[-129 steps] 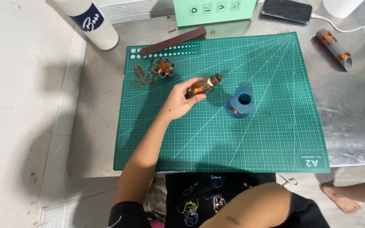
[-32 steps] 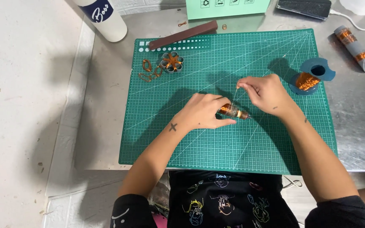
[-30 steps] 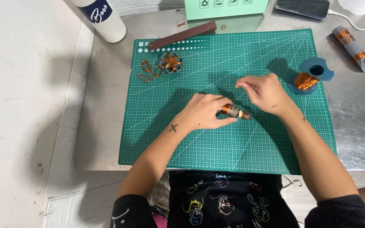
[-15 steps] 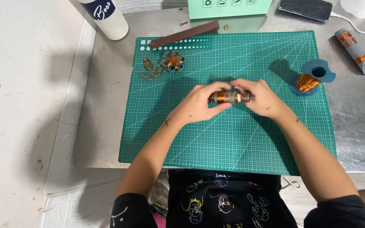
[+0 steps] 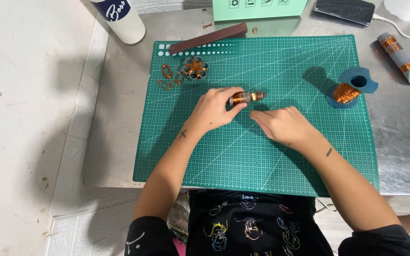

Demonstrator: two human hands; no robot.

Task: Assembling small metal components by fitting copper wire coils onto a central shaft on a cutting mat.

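The left hand [image 5: 213, 110] has its fingers curled around a small cylinder wound with copper wire [image 5: 246, 97], holding it just above the green cutting mat [image 5: 243, 156], a little left of the mat's middle. The right hand [image 5: 283, 126] lies just near and right of it, palm down, fingers loosely bent and holding nothing. Farther right, a blue spool of copper wire [image 5: 349, 88] stands on the mat. At the far left lie a small ring of tubes [image 5: 195, 69] and loose wire loops [image 5: 168, 78].
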